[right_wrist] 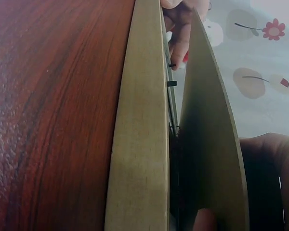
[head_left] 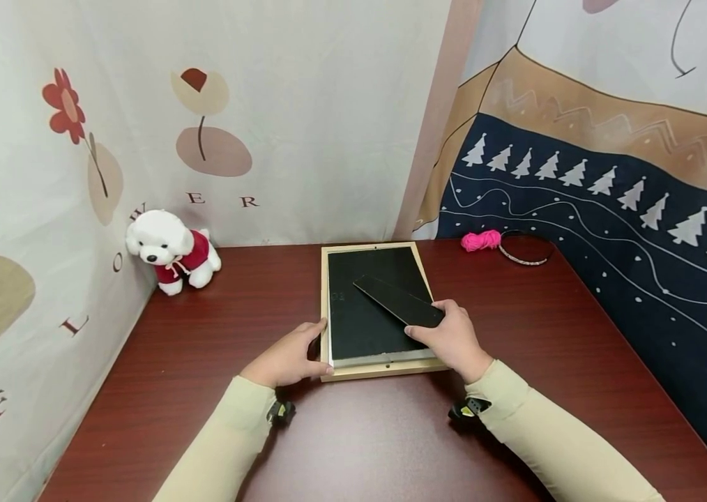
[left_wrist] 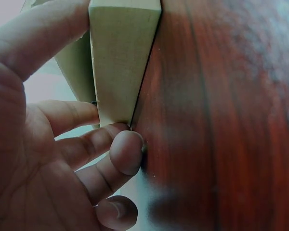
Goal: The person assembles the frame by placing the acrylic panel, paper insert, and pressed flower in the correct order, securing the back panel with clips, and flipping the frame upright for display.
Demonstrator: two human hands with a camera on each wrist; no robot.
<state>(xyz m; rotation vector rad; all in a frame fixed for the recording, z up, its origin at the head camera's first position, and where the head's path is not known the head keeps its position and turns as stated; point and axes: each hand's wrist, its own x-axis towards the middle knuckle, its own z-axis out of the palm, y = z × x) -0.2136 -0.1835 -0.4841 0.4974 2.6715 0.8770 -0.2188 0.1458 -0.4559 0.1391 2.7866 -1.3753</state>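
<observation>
A wooden picture frame (head_left: 366,372) lies back side up on the table, with a black backing board (head_left: 360,331) inside its pale rim. My left hand (head_left: 284,359) grips the near left corner, thumb at the corner and a finger along the left side. Between thumb and fingers, my right hand (head_left: 454,341) pinches the wide end of a flat black strip (head_left: 397,301), which slants over the backing, its narrow end toward the far left. The right wrist view shows the strip's pale underside (right_wrist: 207,125), raised away from the frame's side (right_wrist: 139,120).
A white toy dog (head_left: 171,254) in a red jacket sits at the back left. At the back right lie a pink yarn bundle (head_left: 481,240) and a thin dark headband (head_left: 523,262). Printed cloths (head_left: 328,125) hang behind the reddish-brown table (head_left: 253,293).
</observation>
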